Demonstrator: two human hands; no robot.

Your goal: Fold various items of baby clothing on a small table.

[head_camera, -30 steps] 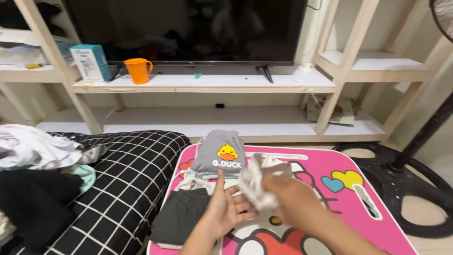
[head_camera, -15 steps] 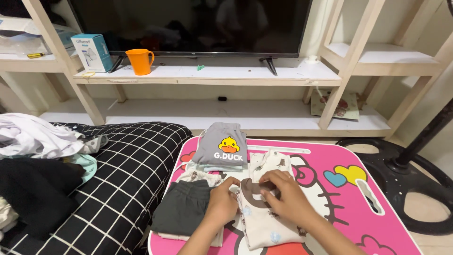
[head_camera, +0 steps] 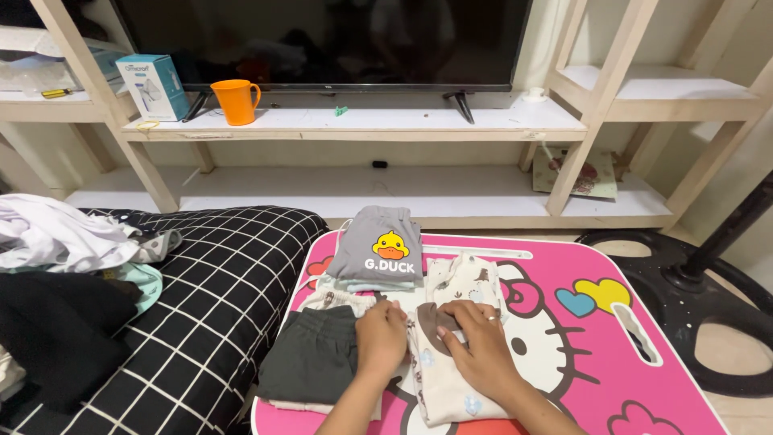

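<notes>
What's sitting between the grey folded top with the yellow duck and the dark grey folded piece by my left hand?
In the head view, a pale folded garment lies between the duck top and the dark grey piece.

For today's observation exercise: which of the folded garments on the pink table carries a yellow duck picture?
The grey folded garment at the table's far side, atop a small stack. The dark grey one is plain; the cream one under both hands has small prints.
</notes>
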